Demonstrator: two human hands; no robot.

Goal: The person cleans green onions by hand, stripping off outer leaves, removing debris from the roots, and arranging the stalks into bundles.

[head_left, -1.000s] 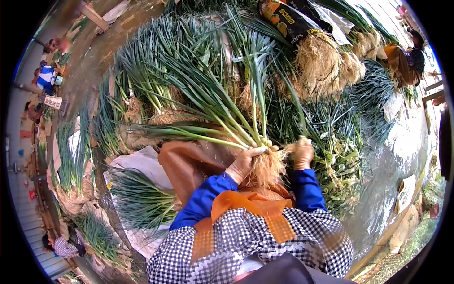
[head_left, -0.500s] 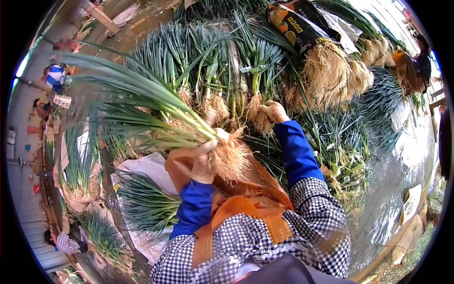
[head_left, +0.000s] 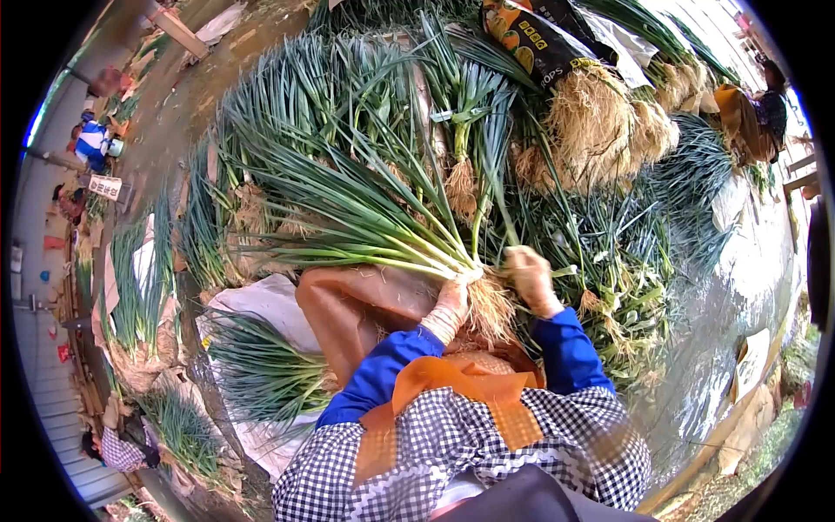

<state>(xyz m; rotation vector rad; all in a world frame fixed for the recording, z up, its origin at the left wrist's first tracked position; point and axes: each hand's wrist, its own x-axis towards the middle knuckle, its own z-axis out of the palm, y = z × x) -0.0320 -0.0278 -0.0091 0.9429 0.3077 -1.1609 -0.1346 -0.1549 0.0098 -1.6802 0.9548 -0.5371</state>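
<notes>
The left hand is being held out in front of the lap, its blue-sleeved forearm being angled forward and to the right, with the fingers being wrapped around the base of a leafy bunch. The right hand is being held just beside the roots, its forearm being angled forward and slightly left; its fingers are being kept curled, and a single green stalk is being gripped between them, though the exact contact is being blurred.

The bunch is being held above the brown apron, near the front edge of the lap. Its long axis is being slanted across the view, the pale roots being pointed toward the lower right and the green leaves being fanned out toward the upper left, with some being directed almost straight away from the body.

Beyond the bunch, a row of rooted green bunches is being spread on the ground. On the right, a loose heap of greens is being seen, and farther off a black printed bag is being shown near large root clumps. On the left, another bunch is being supported by a pale sheet.
</notes>
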